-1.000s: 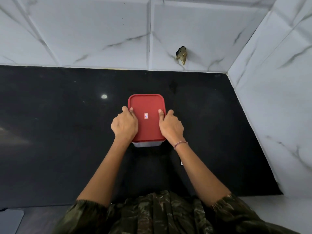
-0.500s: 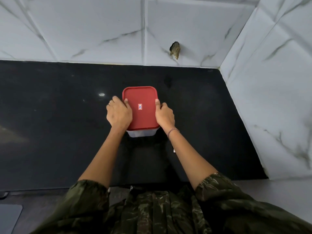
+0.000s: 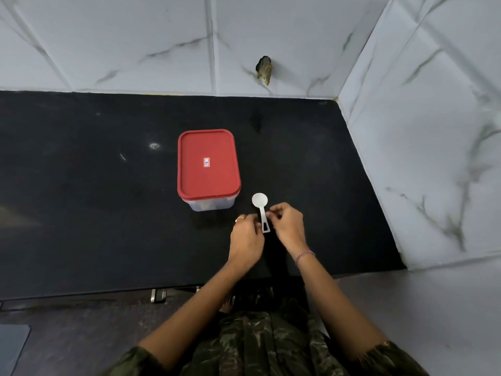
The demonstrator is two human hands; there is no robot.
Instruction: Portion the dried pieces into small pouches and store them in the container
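We see a glossy black countertop (image 3: pixel 81 199), a light glint (image 3: pixel 154 146) on it; white veined wall tiles (image 3: pixel 108 36) behind and right of it, one dark hole (image 3: pixel 264 70) above.

On the 1 black counter (image 3: pixel 95 199) stands 1 clear container (image 3: pixel 211 206), closed with 1 red lid (image 3: pixel 208 147) that bears 1 small sticker (image 3: pixel 206 162). There is 1 white scoop (image 3: pixel 260 203). 2 hands are in view, the left hand (image 3: pixel 246 237) and the right hand (image 3: pixel 288 226), with 1 ring (image 3: pixel 239 219) on the left and 1 bracelet (image 3: pixel 304 254) on the right wrist. 2 tiled walls meet at the corner, and 1 hole (image 3: pixel 264 67) shows in the back wall. 1 metal handle (image 3: pixel 158 295) shows under the counter's edge.
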